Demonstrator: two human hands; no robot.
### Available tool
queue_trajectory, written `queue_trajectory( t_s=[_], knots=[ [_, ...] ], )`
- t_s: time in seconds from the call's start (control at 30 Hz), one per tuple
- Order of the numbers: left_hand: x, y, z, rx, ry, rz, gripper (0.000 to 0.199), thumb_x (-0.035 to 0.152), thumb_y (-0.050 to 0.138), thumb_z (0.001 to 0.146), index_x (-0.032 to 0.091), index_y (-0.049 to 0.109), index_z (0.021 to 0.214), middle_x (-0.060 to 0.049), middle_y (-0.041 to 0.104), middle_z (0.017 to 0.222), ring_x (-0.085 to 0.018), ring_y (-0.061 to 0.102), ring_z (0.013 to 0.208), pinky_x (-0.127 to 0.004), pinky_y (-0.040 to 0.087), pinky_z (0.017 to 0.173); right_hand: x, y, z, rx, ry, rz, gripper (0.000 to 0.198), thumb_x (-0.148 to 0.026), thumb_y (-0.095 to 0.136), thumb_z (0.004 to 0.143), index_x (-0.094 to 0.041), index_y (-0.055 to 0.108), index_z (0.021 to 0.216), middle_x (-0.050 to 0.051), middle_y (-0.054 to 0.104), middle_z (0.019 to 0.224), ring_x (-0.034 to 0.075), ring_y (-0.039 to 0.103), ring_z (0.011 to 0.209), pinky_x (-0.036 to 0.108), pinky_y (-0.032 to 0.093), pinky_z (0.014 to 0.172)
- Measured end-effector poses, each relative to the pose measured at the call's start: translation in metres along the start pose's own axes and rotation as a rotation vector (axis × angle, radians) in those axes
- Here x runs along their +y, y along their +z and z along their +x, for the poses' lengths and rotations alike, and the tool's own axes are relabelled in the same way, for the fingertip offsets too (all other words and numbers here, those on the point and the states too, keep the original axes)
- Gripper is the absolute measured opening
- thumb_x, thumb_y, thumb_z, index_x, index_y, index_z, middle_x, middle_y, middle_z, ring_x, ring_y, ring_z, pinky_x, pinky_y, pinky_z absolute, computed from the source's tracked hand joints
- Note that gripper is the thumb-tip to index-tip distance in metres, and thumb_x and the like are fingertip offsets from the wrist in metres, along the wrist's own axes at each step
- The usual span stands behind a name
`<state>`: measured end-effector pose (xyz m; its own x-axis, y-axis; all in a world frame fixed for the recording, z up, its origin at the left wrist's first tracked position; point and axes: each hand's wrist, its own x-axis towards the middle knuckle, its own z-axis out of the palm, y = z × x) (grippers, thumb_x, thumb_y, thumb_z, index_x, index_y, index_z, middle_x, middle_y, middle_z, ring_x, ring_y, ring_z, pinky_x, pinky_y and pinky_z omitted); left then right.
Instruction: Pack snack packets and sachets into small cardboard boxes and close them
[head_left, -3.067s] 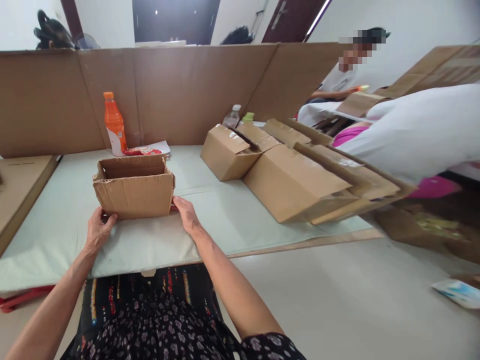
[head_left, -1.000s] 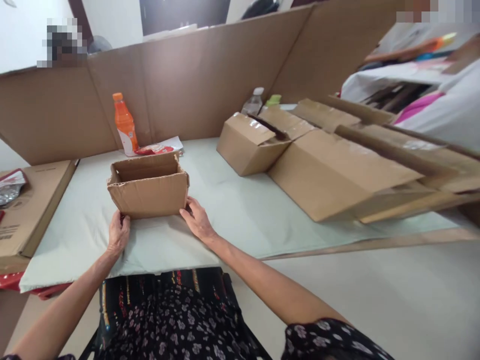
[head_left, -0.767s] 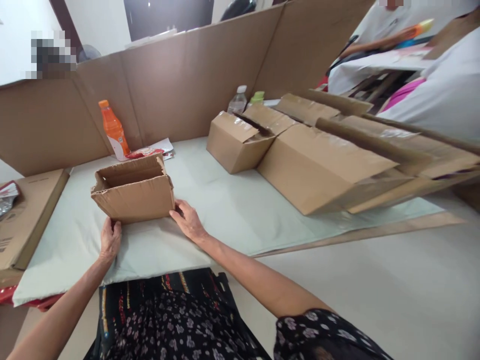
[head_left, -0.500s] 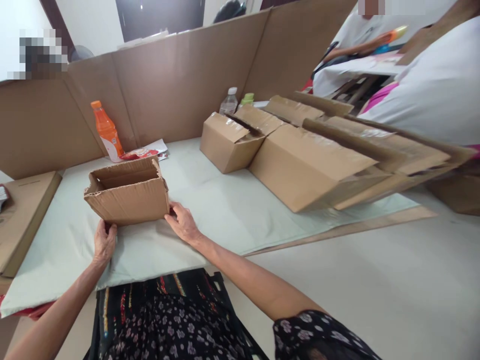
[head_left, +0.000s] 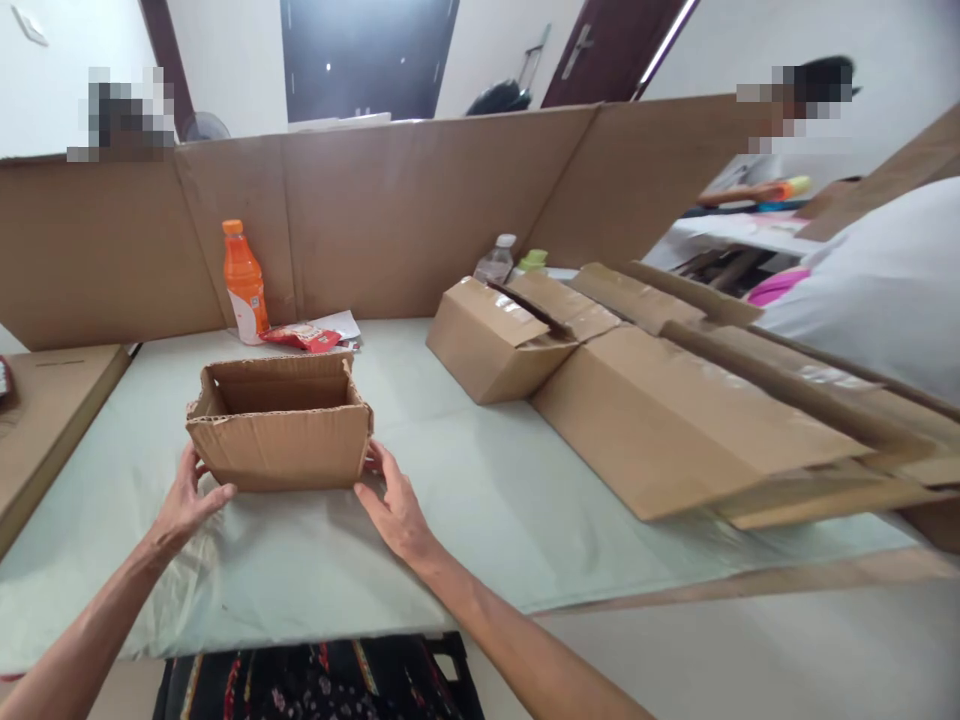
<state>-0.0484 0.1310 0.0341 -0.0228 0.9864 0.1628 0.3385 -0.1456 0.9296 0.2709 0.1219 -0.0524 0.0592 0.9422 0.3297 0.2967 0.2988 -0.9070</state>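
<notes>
Our left hand (head_left: 187, 500) has its thumb and fingers spread apart, with the low left corner of the box (head_left: 281, 452) between them. Our right hand (head_left: 397, 505) is at the low right corner, with its thumb in front and its fingers bent round the side. That thumb and those fingers are apart too. We cannot tell how hard we press, or if we press at all.

The box is right in front of us, upright on the pale cloth (head_left: 465, 510). Its top is open, and its top edge is rough. Just behind it lie a red packet (head_left: 304, 337) and some white paper (head_left: 343, 324). Next to them stands an orange bottle (head_left: 244, 290), near the brown wall (head_left: 420, 210).

To our right there is a small box (head_left: 487, 350), and beside it are big boxes (head_left: 675, 400). Behind them we see a clear bottle (head_left: 495, 261) and a green cap (head_left: 533, 261). A flat box (head_left: 56, 410) lies on our left. Far right, we see a person in white (head_left: 892, 280). Farther back, another person's hand holds a bright thing (head_left: 795, 187), too small to name.
</notes>
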Motion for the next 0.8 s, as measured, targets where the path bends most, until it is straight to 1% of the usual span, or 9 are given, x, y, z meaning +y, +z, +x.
queue_trajectory(
  t_s=[0.07,0.13,0.2,0.27,0.33,0.43,0.53,0.7,0.8],
  knots=[
    [0.002,-0.006,0.013,-0.055,0.018,-0.042,0.111,0.079,0.083,0.058,0.022,0.046,0.146,-0.018,0.052,0.152,-0.041,0.051,0.141,-0.048,0.052,0.110,0.000,0.000,-0.002,0.004,0.027,0.004,0.065,-0.028,0.062,0.088,-0.024,0.047,0.151,0.012,0.068,0.139,0.029,0.065,0.124,0.048,0.055,0.105],
    [-0.001,-0.007,0.026,-0.107,0.010,-0.068,0.116,0.086,0.081,0.055,0.021,0.049,0.146,-0.020,0.057,0.146,-0.044,0.052,0.140,-0.049,0.054,0.109,-0.001,-0.001,-0.003,-0.006,0.028,-0.013,0.061,-0.028,0.061,0.088,-0.024,0.051,0.148,0.012,0.069,0.137,0.029,0.066,0.122,0.049,0.055,0.105],
    [-0.007,-0.003,0.036,-0.149,-0.012,-0.079,0.115,0.088,0.081,0.053,0.018,0.056,0.140,-0.021,0.065,0.133,-0.047,0.057,0.134,-0.051,0.057,0.104,-0.002,-0.003,-0.003,-0.013,0.033,-0.059,0.055,-0.030,0.062,0.088,-0.025,0.056,0.143,0.011,0.071,0.133,0.030,0.066,0.119,0.049,0.057,0.100],
    [-0.014,0.004,0.042,-0.180,-0.029,-0.087,0.110,0.087,0.083,0.050,0.016,0.061,0.131,-0.020,0.070,0.121,-0.047,0.062,0.126,-0.052,0.059,0.100,-0.002,-0.004,-0.003,-0.008,0.062,-0.120,0.049,-0.032,0.062,0.089,-0.025,0.061,0.137,0.011,0.073,0.127,0.031,0.067,0.114,0.047,0.059,0.092],
    [-0.020,0.009,0.043,-0.190,-0.035,-0.094,0.106,0.085,0.086,0.048,0.016,0.064,0.125,-0.019,0.072,0.114,-0.046,0.065,0.121,-0.052,0.060,0.099,-0.001,-0.005,-0.003,-0.010,0.088,-0.158,0.043,-0.034,0.062,0.089,-0.026,0.064,0.130,0.010,0.075,0.118,0.030,0.068,0.106,0.044,0.060,0.083],
    [-0.025,0.012,0.041,-0.165,-0.032,-0.093,0.103,0.082,0.089,0.043,0.017,0.065,0.120,-0.017,0.072,0.109,-0.044,0.063,0.123,-0.054,0.058,0.102,-0.001,-0.007,-0.004,-0.008,0.087,-0.164,0.037,-0.034,0.062,0.088,-0.026,0.066,0.124,0.009,0.075,0.108,0.028,0.067,0.095,0.038,0.059,0.072],
    [-0.024,0.009,0.037,-0.143,-0.022,-0.085,0.102,0.082,0.089,0.042,0.017,0.064,0.117,-0.017,0.070,0.111,-0.044,0.062,0.125,-0.054,0.056,0.105,-0.005,-0.007,-0.004,-0.015,0.066,-0.158,0.036,-0.033,0.063,0.085,-0.026,0.067,0.120,0.008,0.075,0.105,0.027,0.067,0.093,0.035,0.057,0.068],
    [-0.019,0.004,0.030,-0.158,0.006,-0.062,0.093,0.079,0.087,0.049,0.018,0.062,0.114,-0.020,0.066,0.129,-0.042,0.063,0.124,-0.051,0.058,0.102,-0.014,-0.008,0.001,-0.095,0.038,-0.160,0.029,-0.032,0.063,0.084,-0.025,0.071,0.111,0.006,0.075,0.095,0.026,0.068,0.083,0.035,0.057,0.065],
    [-0.019,0.004,0.029,-0.181,0.017,-0.044,0.086,0.073,0.090,0.050,0.019,0.063,0.111,-0.020,0.069,0.126,-0.042,0.065,0.120,-0.051,0.058,0.100,-0.015,-0.007,0.003,-0.102,0.014,-0.184,0.025,-0.032,0.063,0.083,-0.024,0.072,0.105,0.007,0.076,0.093,0.028,0.069,0.086,0.038,0.060,0.071]
  ],
)
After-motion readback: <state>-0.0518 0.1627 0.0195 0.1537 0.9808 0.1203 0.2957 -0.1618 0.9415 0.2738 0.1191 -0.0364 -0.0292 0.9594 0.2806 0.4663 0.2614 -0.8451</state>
